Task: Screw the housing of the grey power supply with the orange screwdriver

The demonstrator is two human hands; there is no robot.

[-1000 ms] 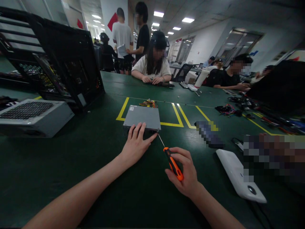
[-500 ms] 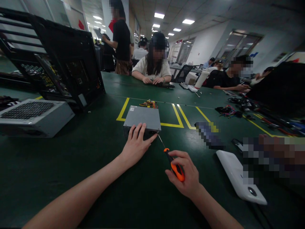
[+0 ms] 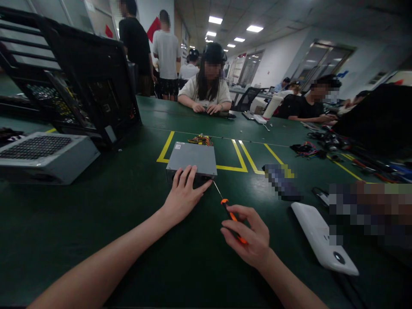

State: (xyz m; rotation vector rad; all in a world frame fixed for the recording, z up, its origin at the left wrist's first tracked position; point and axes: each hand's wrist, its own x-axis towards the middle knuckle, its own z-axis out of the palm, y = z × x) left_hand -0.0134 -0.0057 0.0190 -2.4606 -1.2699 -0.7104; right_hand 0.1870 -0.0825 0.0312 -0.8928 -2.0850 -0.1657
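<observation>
A grey computer power supply lies flat on the green table, its bundle of coloured cables at the far side. My left hand grips its near edge, fingers over the top and thumb stretched towards the right front corner. In my right hand is an orange and black screwdriver, held by the handle between thumb and fingers. Its thin shaft slants up and left, the tip at the power supply's lower right front corner beside my left thumb. Whatever the tip meets is too small to make out.
To the left stand another power supply and an open black computer case. A white device lies at the right, with cables and tools beyond. A co-worker sits across the table.
My right fingers have shifted around the screwdriver handle, which shows turned and more covered. The power supply and my left hand stay in place. People in the background have moved.
</observation>
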